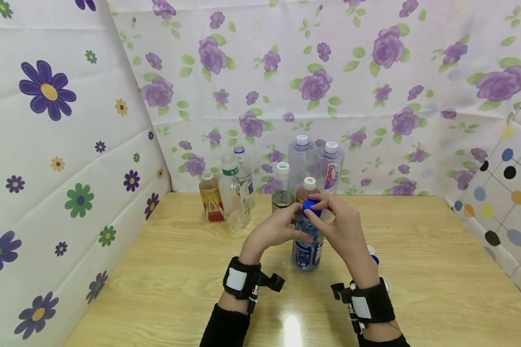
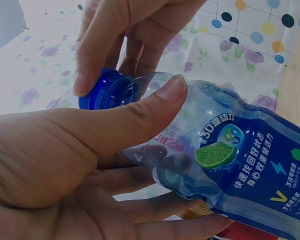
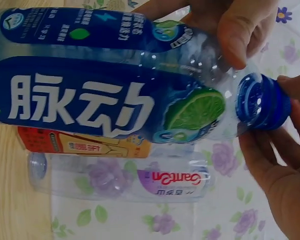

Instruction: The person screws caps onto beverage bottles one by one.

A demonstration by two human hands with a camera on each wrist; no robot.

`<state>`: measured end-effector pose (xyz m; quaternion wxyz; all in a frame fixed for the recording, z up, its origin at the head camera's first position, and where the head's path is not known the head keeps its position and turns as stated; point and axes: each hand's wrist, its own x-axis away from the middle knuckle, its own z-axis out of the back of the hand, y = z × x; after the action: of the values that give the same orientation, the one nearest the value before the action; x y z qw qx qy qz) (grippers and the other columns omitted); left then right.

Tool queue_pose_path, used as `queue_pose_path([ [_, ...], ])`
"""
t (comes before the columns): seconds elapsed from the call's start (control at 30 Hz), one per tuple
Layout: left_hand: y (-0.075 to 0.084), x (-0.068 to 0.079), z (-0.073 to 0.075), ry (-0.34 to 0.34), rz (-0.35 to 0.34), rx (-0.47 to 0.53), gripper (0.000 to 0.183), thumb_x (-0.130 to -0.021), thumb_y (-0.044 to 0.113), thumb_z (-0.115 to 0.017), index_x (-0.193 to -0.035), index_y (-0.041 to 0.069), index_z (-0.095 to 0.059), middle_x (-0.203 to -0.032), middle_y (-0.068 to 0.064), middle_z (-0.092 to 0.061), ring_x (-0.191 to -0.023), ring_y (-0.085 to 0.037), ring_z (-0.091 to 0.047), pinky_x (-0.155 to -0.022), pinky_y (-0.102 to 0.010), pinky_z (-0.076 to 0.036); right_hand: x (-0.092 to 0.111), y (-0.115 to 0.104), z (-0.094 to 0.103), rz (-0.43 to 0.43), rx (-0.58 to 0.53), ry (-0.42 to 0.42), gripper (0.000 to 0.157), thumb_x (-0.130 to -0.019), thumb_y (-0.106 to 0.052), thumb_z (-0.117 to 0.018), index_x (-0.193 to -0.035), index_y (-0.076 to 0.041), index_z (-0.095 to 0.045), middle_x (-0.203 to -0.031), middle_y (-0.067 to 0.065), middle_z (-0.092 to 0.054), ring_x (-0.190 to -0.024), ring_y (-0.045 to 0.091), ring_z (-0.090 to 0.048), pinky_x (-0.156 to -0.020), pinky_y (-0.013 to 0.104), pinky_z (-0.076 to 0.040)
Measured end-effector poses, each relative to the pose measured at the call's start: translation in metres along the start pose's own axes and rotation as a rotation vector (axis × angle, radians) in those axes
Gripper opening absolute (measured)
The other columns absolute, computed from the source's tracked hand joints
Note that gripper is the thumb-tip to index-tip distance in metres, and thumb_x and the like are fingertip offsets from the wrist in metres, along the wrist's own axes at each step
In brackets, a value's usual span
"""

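A clear plastic drink bottle (image 1: 306,255) with a blue label and a lime picture stands upright on the wooden table. Around its upper part, my left hand (image 1: 274,229) holds it, thumb on one side and fingers on the other, as the left wrist view shows. On top of the bottle sits a blue cap (image 3: 277,104), at the bottle's mouth. My right hand (image 1: 340,224) pinches this cap between thumb and fingers. The lime label (image 2: 215,150) faces the left wrist camera. Part of the bottle's neck is hidden behind the hands in the head view.
Behind the hands stand a bottle with red liquid (image 1: 212,200), a tall clear bottle (image 1: 234,205), a green-labelled bottle (image 1: 282,200) and two large clear bottles, one with a Ganten label (image 1: 331,176). A few white and blue caps (image 1: 375,259) lie partly hidden by the right forearm.
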<state>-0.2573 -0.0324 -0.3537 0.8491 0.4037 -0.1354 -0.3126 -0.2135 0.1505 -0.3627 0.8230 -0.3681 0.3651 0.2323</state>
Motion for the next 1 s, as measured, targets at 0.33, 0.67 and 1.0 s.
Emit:
queue_pose_path([
  [0.33, 0.003, -0.002, 0.004, 0.005, -0.010, 0.002, 0.073, -0.088, 0.029, -0.083, -0.149, 0.012, -0.045, -0.142, -0.007, -0.056, -0.129, -0.025, -0.055, -0.101, -0.040, -0.052, -0.005, 0.000, -0.001, -0.001, -0.032, 0.041, 0.018, -0.082, -0.005, -0.085, -0.083, -0.007, -0.067, -0.116, 0.007, -0.073, -0.109, 0.027, -0.069, -0.088, 0.034, -0.059],
  [0.67, 0.002, 0.000, 0.002, 0.000, 0.000, -0.010, 0.069, -0.088, 0.030, -0.082, -0.145, 0.013, -0.048, -0.138, -0.006, -0.058, -0.126, -0.024, -0.056, -0.098, -0.039, -0.053, -0.004, -0.012, 0.003, -0.013, 0.052, -0.038, 0.020, -0.084, -0.006, -0.084, -0.092, -0.005, -0.065, -0.125, 0.016, -0.066, -0.115, 0.034, -0.062, -0.090, 0.048, -0.057],
  [1.0, 0.003, 0.002, 0.002, -0.004, -0.001, -0.030, 0.074, -0.088, 0.029, -0.082, -0.150, 0.014, -0.044, -0.138, -0.008, -0.057, -0.125, -0.026, -0.055, -0.097, -0.039, -0.052, -0.001, -0.011, 0.017, 0.006, 0.047, -0.251, 0.035, -0.096, 0.001, -0.068, -0.130, -0.004, -0.067, -0.145, 0.020, -0.056, -0.132, 0.040, -0.054, -0.097, 0.052, -0.054],
])
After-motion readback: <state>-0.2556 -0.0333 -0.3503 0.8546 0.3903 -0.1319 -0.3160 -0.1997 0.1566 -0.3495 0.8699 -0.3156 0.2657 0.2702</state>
